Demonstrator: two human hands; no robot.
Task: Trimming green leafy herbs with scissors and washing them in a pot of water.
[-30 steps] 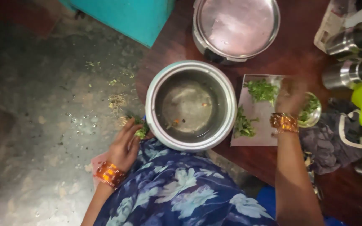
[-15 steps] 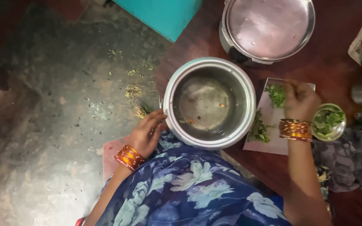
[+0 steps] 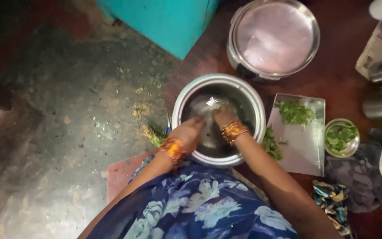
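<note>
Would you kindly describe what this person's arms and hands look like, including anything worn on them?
Both forearms are bare, with no sleeves reaching them. The left hand has a stack of orange-gold bangles at its wrist, and the right hand wears a matching stack of bangles. No gloves show, and rings cannot be made out. The garment below is blue with pale flowers.

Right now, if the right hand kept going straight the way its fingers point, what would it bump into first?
The right hand is inside the steel pot, fingers pointing toward the pot's far side. Going straight on, it would likely meet the pot's inner wall first; beyond that stands the lidded cooker. How deep the hand reaches is unclear.
</note>
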